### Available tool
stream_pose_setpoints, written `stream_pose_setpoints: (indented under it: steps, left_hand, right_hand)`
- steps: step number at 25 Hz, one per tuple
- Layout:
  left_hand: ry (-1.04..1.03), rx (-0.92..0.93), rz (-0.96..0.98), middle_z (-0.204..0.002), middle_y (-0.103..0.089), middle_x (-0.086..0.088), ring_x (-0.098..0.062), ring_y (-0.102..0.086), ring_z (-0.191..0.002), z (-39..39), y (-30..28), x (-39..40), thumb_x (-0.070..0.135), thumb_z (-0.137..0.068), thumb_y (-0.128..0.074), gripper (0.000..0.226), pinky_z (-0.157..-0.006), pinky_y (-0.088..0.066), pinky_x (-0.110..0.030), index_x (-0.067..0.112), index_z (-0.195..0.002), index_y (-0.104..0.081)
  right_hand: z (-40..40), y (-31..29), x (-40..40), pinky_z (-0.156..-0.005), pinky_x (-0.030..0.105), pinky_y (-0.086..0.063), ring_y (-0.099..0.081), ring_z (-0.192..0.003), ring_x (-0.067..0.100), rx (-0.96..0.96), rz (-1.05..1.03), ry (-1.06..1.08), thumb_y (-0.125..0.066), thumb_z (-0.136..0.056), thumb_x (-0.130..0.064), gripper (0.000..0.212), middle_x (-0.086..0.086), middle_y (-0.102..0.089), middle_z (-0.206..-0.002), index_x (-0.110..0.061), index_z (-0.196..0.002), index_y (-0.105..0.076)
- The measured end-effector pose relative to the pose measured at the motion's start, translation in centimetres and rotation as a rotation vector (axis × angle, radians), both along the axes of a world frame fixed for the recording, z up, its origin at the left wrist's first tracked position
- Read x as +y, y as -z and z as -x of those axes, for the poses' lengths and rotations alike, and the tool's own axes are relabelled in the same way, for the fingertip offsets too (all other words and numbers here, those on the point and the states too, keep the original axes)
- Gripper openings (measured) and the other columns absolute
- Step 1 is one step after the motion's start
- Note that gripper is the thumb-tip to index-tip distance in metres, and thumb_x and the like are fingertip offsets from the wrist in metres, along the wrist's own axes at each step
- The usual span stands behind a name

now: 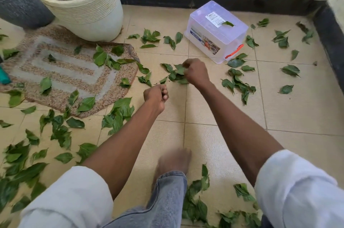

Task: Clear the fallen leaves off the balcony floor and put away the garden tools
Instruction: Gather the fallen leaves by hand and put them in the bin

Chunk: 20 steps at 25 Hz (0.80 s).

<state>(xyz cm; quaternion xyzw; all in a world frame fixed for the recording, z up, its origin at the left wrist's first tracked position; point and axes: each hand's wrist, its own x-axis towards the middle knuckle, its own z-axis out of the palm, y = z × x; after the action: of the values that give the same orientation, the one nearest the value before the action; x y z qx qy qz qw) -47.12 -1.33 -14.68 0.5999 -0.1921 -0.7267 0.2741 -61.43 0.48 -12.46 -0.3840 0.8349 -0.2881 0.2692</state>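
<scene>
While both arms reach forward over the tiled balcony floor (pixel 214 153), the right hand (pixel 195 73) curls its fingers round a bunch of green leaves (pixel 176 74) just in front of the clear plastic box (pixel 216 30). The left hand (pixel 156 95) is curled into a fist; whether it holds anything cannot be told. Loose leaves lie scattered across the floor and the woven mat (pixel 70 71), pointing every which way. The box lies upside down, its long axis running from far left to near right, its orange handle (pixel 235 51) at the near right end and one leaf on top. A cream plant pot (pixel 83 11) stands on the mat's far edge.
</scene>
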Motion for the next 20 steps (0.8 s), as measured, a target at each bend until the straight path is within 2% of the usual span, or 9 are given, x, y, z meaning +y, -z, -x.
stream_pose_setpoints:
  steps: [2, 4, 6, 8, 11, 13, 16, 18, 20]
  left_hand:
    - [-0.008, -0.025, 0.021, -0.057, -0.044, 0.002, -0.005, -0.033, -0.031, -0.4, -0.2, -0.4, 0.003, -0.096, -0.05, 0.018, -0.031, -0.022, -0.016, 0.009, -0.082, -0.059]
    - [0.014, -0.051, 0.03, -0.056, -0.042, 0.002, -0.006, -0.029, -0.031, -0.5, -0.7, -0.5, 0.003, -0.096, -0.052, 0.014, -0.033, -0.017, -0.017, 0.007, -0.09, -0.064]
    - [0.058, -0.075, 0.024, -0.055, -0.04, 0.003, -0.006, -0.028, -0.033, -0.2, 0.0, -0.4, 0.005, -0.096, -0.053, 0.013, -0.033, -0.017, -0.018, 0.005, -0.101, -0.065]
    - [0.133, -0.099, 0.039, -0.055, -0.038, 0.003, -0.006, -0.027, -0.035, -0.1, -0.6, -0.2, 0.007, -0.095, -0.057, 0.016, -0.034, -0.017, -0.019, 0.005, -0.108, -0.065]
    - [0.161, -0.119, 0.051, -0.056, -0.036, 0.004, -0.007, -0.026, -0.037, 0.1, 0.4, 0.1, 0.015, -0.093, -0.063, 0.019, -0.036, -0.018, -0.019, 0.005, -0.109, -0.068]
    - [0.223, -0.122, 0.076, -0.056, -0.035, 0.004, -0.006, -0.027, -0.039, 0.6, 0.2, 0.6, 0.038, -0.091, -0.065, 0.034, -0.037, -0.021, -0.02, 0.006, -0.102, -0.07]
    - [0.311, -0.084, 0.075, -0.053, -0.043, 0.004, -0.009, -0.034, -0.045, 1.6, 0.0, 1.1, 0.07, -0.075, -0.065, 0.058, -0.043, -0.029, -0.023, 0.013, -0.088, -0.069]
    - [0.306, -0.045, 0.075, -0.065, -0.06, -0.002, -0.013, -0.048, -0.056, 2.0, 0.0, 1.1, 0.06, -0.083, -0.065, 0.047, -0.053, -0.04, -0.029, 0.013, -0.081, -0.07]
    - [0.242, -0.056, 0.086, -0.071, -0.064, -0.007, -0.016, -0.052, -0.059, 1.8, 0.3, 1.0, 0.03, -0.096, -0.058, 0.029, -0.054, -0.043, -0.028, 0.008, -0.079, -0.068]
  right_hand:
    - [1.4, 2.1, -0.5, -0.099, 0.043, -0.046, -0.05, -0.122, 0.032, 0.262, -0.138, -0.234, -0.05, -0.088, 0.001, 0.046, 0.013, -0.054, -0.134, -0.007, -0.133, -0.054]
    - [1.9, 5.1, 0.0, -0.086, 0.041, -0.049, -0.053, -0.113, 0.032, 0.376, -0.196, -0.404, -0.045, -0.092, -0.003, 0.037, 0.011, -0.055, -0.123, -0.01, -0.127, -0.056]
    - [2.1, 7.1, 1.6, -0.069, 0.033, -0.044, -0.059, -0.097, 0.031, 0.458, -0.169, -0.385, -0.045, -0.092, -0.006, 0.028, 0.011, -0.06, -0.108, -0.008, -0.109, -0.066]
    - [1.7, 8.0, 3.2, -0.063, 0.03, -0.038, -0.057, -0.088, 0.032, 0.447, -0.085, -0.223, -0.045, -0.088, -0.002, 0.026, 0.015, -0.062, -0.099, -0.002, -0.098, -0.07]
    - [1.2, 6.0, 4.7, -0.061, 0.03, -0.043, -0.059, -0.076, 0.026, 0.129, 0.024, 0.258, -0.049, -0.082, 0.003, 0.024, 0.01, -0.067, -0.081, -0.001, -0.086, -0.072]
    - [0.6, 4.4, 4.7, -0.059, 0.025, -0.046, -0.061, -0.072, 0.019, -0.136, 0.17, 0.408, -0.061, -0.081, 0.001, 0.016, 0.003, -0.068, -0.076, -0.008, -0.085, -0.074]
    - [-3.0, 1.5, 4.5, -0.059, 0.031, -0.052, -0.062, -0.066, 0.016, -0.447, 0.262, 0.262, -0.07, -0.076, 0.005, 0.016, 0.005, -0.066, -0.072, -0.01, -0.075, -0.065]
    - [-5.5, 0.4, 4.7, -0.055, 0.026, -0.05, -0.058, -0.06, 0.013, -0.527, 0.215, 0.158, -0.062, -0.076, 0.01, 0.015, 0.007, -0.062, -0.066, -0.004, -0.07, -0.063]
    - [-5.5, 0.0, 4.7, -0.062, 0.027, -0.049, -0.059, -0.067, 0.015, -0.613, 0.12, 0.039, -0.059, -0.074, 0.011, 0.011, 0.01, -0.063, -0.069, 0.003, -0.073, -0.066]
